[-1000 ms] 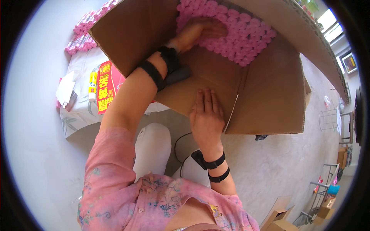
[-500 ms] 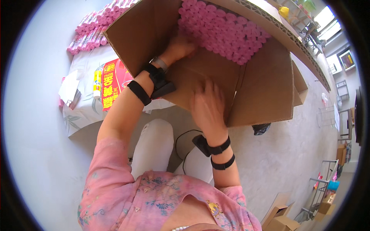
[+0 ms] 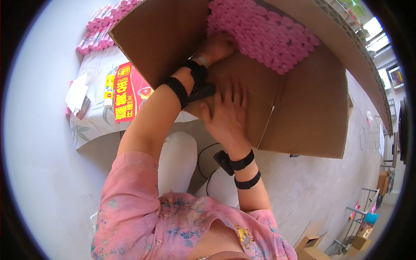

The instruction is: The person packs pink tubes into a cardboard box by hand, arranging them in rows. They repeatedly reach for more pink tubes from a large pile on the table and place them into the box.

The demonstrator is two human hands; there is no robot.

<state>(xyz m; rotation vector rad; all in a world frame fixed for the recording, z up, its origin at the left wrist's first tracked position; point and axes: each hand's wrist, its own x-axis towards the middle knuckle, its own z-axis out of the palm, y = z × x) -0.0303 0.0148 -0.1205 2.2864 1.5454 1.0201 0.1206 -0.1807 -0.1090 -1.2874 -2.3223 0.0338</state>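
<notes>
A large cardboard box (image 3: 312,108) lies tipped with its open mouth toward me, flaps spread. Deep inside, many pink rolls (image 3: 268,34) are stacked in tight rows, round ends facing out. My left hand (image 3: 220,47) reaches into the box and is against the lower left edge of the rolls; its fingers are curled away and mostly hidden, so I cannot make out any grip. Flat on the box's near cardboard flap lies my right hand (image 3: 227,113), fingers stretched out and slightly apart, holding nothing.
On the cloth-covered table (image 3: 93,130) at left are a red printed sheet (image 3: 125,93), a yellow and white glue stick (image 3: 108,90) and white papers (image 3: 78,95). More pink rolls (image 3: 97,37) are piled behind. Cardboard boxes (image 3: 310,242) stand on the floor at lower right.
The box mouth and its right flap have shifted right and nearer in view. My left hand has moved right along the rolls. My right hand has settled flat, thumb spread.
</notes>
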